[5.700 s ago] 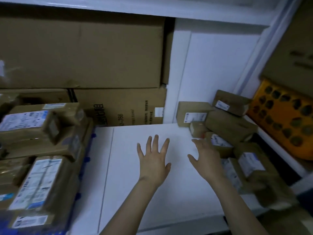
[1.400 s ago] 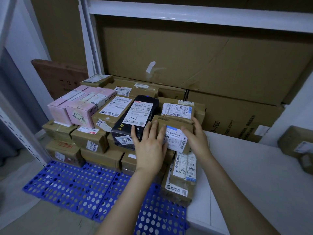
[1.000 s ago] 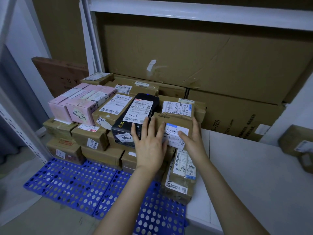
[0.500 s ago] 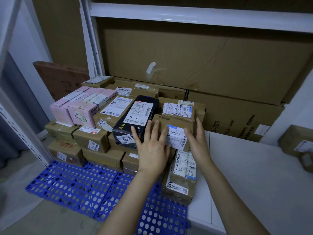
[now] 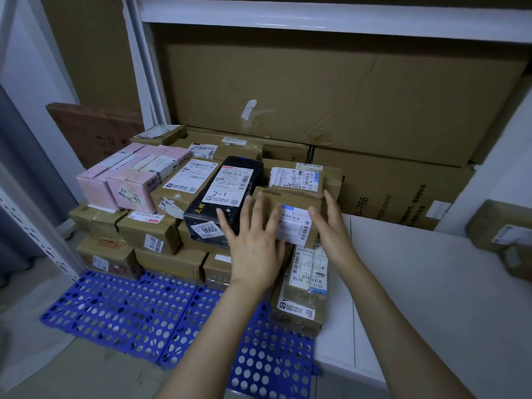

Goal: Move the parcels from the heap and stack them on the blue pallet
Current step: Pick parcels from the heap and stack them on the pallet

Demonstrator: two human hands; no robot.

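Note:
A stack of taped brown parcels stands on the blue pallet (image 5: 115,312). A small brown parcel with a white label (image 5: 288,197) lies on top at the stack's front right, beside a black box (image 5: 230,182). My left hand (image 5: 253,249) lies flat against this parcel's front left with fingers spread, partly over the black box. My right hand (image 5: 331,226) rests against the parcel's right side, fingers apart, thumb on the label. Neither hand grips it. Parcels of the heap (image 5: 501,228) show at the right edge.
The white table (image 5: 431,298) adjoins the pallet on the right. Pink boxes (image 5: 129,180) top the stack's left side. A tall parcel (image 5: 305,283) stands upright between stack and table. Large cardboard boxes (image 5: 345,96) fill the shelf behind. A white shelf post (image 5: 144,67) rises at back left.
I turned from the heap on the table to the pallet stack. Over the last second both hands eased back slightly on the small brown parcel, which stays on top.

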